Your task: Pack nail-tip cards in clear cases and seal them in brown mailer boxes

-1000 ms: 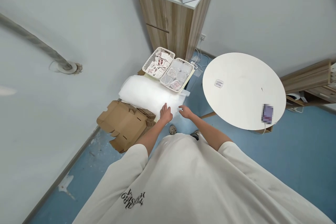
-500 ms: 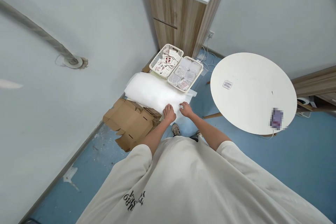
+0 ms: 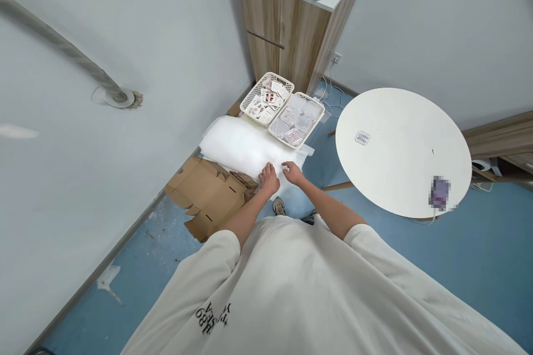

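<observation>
A thick stack of white foam sheets [image 3: 237,144] lies in front of me on a low surface. My left hand [image 3: 268,179] rests on the stack's near edge with its fingers curled down onto the top sheet. Just to its right, my right hand [image 3: 292,172] touches the same edge, fingers bent and pinching at the sheet. Whether either hand has a sheet actually gripped is too small to make out. Beyond the stack stand two cream baskets, the left basket [image 3: 250,97] with small printed packets and the right basket [image 3: 313,122] with clear packets.
Flattened brown cardboard boxes [image 3: 204,194] lie left of the foam on the blue floor. A round white table [image 3: 400,150] stands to the right with a small packet [image 3: 362,137] and a phone on it. A wooden cabinet [image 3: 287,33] stands behind the baskets.
Both hands have drawn closer together at the near edge of the foam stack. My view has shifted slightly, so the scene sits a little further right and up.
</observation>
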Available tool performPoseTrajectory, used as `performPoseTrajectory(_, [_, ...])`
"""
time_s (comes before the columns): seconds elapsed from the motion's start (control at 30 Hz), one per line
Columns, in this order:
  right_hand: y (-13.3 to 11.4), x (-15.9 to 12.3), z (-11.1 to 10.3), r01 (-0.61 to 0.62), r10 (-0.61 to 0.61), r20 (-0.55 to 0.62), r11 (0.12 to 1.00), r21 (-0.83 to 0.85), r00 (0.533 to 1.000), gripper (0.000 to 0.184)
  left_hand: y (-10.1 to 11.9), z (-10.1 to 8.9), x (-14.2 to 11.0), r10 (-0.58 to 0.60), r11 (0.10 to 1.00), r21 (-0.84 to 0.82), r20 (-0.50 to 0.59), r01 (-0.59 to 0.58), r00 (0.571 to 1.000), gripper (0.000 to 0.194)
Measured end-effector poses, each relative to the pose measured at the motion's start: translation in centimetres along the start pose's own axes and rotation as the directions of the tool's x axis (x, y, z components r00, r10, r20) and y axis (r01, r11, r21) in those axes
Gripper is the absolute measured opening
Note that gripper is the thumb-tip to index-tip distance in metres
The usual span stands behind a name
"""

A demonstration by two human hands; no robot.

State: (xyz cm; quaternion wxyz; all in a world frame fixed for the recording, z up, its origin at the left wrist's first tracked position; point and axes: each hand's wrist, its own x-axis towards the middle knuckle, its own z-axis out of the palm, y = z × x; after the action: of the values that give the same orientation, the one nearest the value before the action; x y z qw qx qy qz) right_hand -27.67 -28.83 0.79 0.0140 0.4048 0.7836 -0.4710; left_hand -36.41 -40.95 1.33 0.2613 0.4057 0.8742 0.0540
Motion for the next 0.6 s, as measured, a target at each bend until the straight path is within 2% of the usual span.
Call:
performPoseTrajectory(0.1, [-1.5,0.5,-0.1,-0.005,0.013,-0.035,0.977,0.215,0.999,0.035,1.0,-0.1,-1.0,0.060,0.998,-0.012,-0.039,-0.061,0.997,0.077])
performPoseTrajectory(0.2, [-2.9,0.6,-0.7,0.014,0.000,-0.053,0.962,0.272,0.999,0.036,2.4,0.1,-2.2,0.121,0.991,-0.043,-0.059,-0.124,0.991,0.077])
performPoseTrajectory(0.3, [-3.6,0.2,-2.1,0.026,-0.011,-0.092,0.987,0.158,0.996,0.035,3.7,0.2,-3.1,0.207,0.974,-0.074,-0.066,-0.212,0.976,0.070])
performPoseTrajectory(0.43, [-3.1,-1.1,-4.8,0.093,-0.096,-0.183,0.995,-0.024,0.978,0.045,4.7,-0.2,-3.6,0.325,0.936,-0.110,-0.101,-0.335,0.940,0.060])
performPoseTrajectory(0.6, [-1.5,-3.7,-9.3,0.166,-0.197,-0.325,0.979,-0.122,0.925,0.051,6.8,-0.5,-3.5,0.432,0.890,-0.092,-0.135,-0.446,0.892,0.056])
